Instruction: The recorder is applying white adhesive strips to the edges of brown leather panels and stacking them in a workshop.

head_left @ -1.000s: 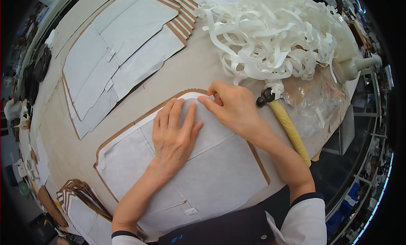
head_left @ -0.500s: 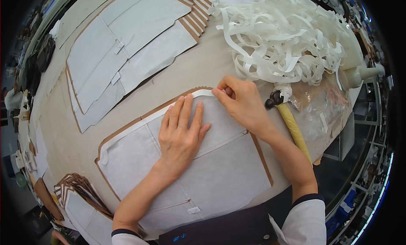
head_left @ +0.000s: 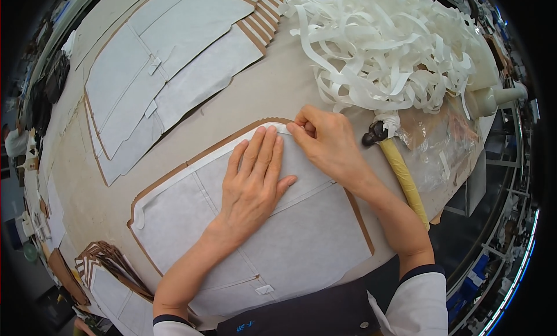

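A large panel (head_left: 307,237) with a pale grey lining and brown edges lies flat on the table before me. White tape (head_left: 194,166) runs along its far edge, from a curled end at the left corner to the curved right part. My left hand (head_left: 252,179) rests flat on the panel, fingers stretched, their tips on the tape. Close to its right, my right hand (head_left: 325,140) pinches the tape between thumb and forefinger at the far edge's right curve. The pinched bit is mostly hidden by the fingers.
A heap of loose white tape (head_left: 394,51) lies at the back right. Nearer are a hammer (head_left: 400,173) with a yellow-wrapped handle and a clear plastic bag (head_left: 435,150). Stacked similar panels (head_left: 191,40) lie at the back left, more pieces (head_left: 110,266) at the front left.
My left hand has slid slightly right along the tape, its fingers now closer together. My right hand still pinches at the far edge, a little further left.
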### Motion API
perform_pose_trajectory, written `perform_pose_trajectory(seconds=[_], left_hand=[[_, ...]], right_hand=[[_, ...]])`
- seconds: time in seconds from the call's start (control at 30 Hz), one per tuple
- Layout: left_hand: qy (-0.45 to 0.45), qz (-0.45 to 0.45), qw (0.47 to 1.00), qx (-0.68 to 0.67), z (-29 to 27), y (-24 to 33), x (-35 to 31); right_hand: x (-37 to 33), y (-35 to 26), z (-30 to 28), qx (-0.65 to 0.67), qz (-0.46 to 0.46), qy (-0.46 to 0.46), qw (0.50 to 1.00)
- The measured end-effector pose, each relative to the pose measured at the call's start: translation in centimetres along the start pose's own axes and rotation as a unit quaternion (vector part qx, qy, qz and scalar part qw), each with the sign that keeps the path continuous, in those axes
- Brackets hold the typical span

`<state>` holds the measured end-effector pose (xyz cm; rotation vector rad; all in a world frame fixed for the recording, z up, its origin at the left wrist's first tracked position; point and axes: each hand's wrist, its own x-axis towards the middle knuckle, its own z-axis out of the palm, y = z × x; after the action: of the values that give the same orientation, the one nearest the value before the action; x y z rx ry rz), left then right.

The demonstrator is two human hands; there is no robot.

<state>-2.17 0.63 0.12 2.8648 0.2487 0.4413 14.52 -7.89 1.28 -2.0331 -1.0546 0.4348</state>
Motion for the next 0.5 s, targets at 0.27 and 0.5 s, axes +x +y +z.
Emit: perform_pose_trajectory(seconds=[0.27,0.5], left_hand=[[-0.022,-0.007,1.0,0.02,-0.5,0.4,0.5],[-0.018,-0.014,0.999,0.028,-0.3,0.2,0.4]], right_hand=[[-0.2,0.0,-0.2,-0.01,-0.021,0.013,1.0],[-0.8,0.3,-2.2,0.039,0.051,-0.014,0.998]])
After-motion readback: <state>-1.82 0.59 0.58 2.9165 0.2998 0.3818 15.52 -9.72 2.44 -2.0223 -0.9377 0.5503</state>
